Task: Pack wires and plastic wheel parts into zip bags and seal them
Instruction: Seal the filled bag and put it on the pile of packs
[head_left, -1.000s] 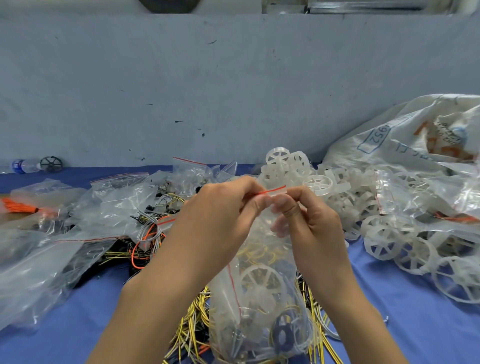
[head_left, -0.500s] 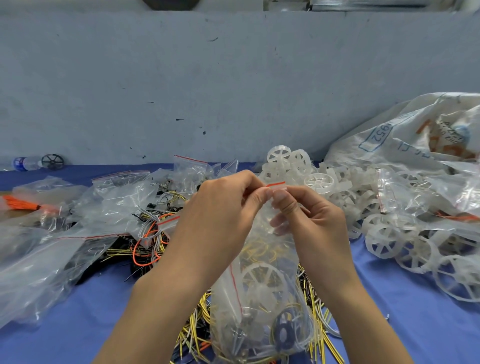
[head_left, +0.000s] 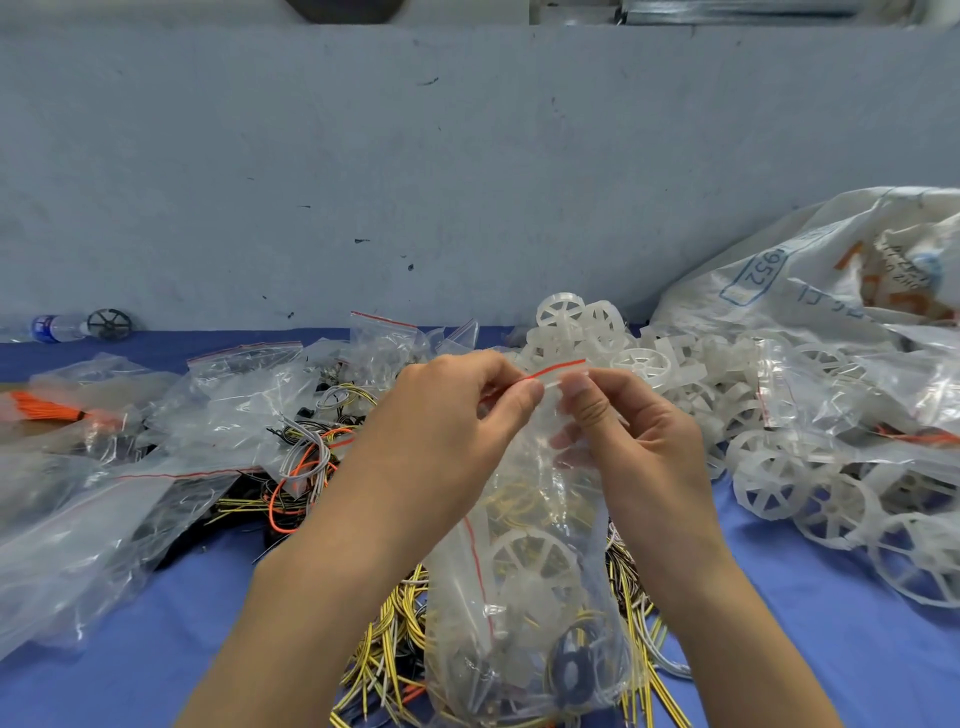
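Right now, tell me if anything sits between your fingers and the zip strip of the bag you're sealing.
Nothing visible does. The left hand and right hand both already pinch the red zip strip at the top of the filled zip bag, thumbs side by side on it. The loose wires lie lower, behind the bag.

A small clear plastic water bottle with a blue label (head_left: 52, 328) lies on its side at the far left edge of a blue cloth-covered table (head_left: 810, 639), against a scuffed pale grey wall (head_left: 415, 171). At right, a large white woven sack with blue and orange print (head_left: 810, 280) slumps against that wall.
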